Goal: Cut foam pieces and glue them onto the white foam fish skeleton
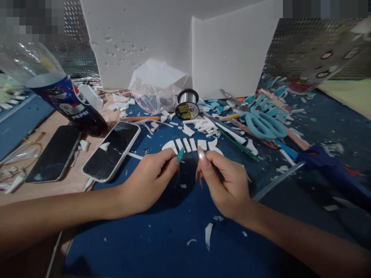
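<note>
Both hands are raised over the blue mat (139, 239), fingertips facing each other with a small gap between. My left hand (150, 175) is closed, thumb pressed to the fingers; a green nail shows, and anything pinched is too small to make out. My right hand (227, 179) is also closed in a pinch, with a pale shiny nail; what it holds, if anything, cannot be made out. Just beyond the fingertips lies a row of white foam pieces (189, 144), slightly spaced, with a tail-shaped piece (213, 146) at its right end. A spool of clear line (188, 105) stands behind them.
Left are two phones (55, 152) (112, 150) and a Pepsi bottle (69, 102). White foam boards (226, 58) stand at the back, behind a plastic bag (156, 87). Blue-handled scissors (265, 123), a dark blue glue gun (327, 166) and foam scraps (208, 233) lie about.
</note>
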`<state>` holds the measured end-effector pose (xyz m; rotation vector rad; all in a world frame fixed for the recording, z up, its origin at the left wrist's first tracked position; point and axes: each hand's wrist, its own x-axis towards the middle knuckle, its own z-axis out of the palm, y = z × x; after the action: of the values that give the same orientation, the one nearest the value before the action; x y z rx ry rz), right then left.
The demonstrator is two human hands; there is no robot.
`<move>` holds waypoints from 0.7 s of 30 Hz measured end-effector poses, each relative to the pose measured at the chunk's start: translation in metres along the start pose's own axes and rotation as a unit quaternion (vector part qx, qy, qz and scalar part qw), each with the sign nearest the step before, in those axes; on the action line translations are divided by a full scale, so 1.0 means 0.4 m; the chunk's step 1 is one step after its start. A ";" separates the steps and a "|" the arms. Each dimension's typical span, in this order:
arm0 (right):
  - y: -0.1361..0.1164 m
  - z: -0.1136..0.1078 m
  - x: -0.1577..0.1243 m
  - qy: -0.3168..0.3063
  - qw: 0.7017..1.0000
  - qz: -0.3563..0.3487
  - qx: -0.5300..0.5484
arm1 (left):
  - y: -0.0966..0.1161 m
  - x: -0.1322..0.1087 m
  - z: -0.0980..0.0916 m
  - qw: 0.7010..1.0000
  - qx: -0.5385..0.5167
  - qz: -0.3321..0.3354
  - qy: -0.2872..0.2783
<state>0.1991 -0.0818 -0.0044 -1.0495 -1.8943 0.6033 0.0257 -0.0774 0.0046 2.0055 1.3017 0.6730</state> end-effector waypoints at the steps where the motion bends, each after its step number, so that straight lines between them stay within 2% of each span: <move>1: -0.001 -0.001 0.000 -0.009 1.000 -0.007 0.004 | -0.001 0.001 0.005 0.996 -0.081 -0.030 -0.005; 4: -0.005 -0.003 -0.001 -0.037 0.999 -0.034 0.017 | -0.003 0.005 0.016 0.967 -0.239 -0.091 -0.011; 7: -0.006 -0.003 -0.001 -0.066 0.995 -0.055 0.044 | -0.006 0.007 0.021 0.948 -0.300 -0.108 -0.019; 14: 0.003 -0.002 0.003 -0.121 0.990 -0.058 0.044 | -0.009 0.007 0.020 0.937 -0.333 -0.101 -0.025; 21: 0.003 0.002 0.006 -0.124 0.990 -0.064 0.028 | -0.008 0.006 0.019 0.933 -0.343 -0.104 -0.025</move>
<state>0.1984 -0.0791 -0.0045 -0.8399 -2.1291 0.7355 0.0299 -0.0760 -0.0027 1.2890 1.0335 0.8266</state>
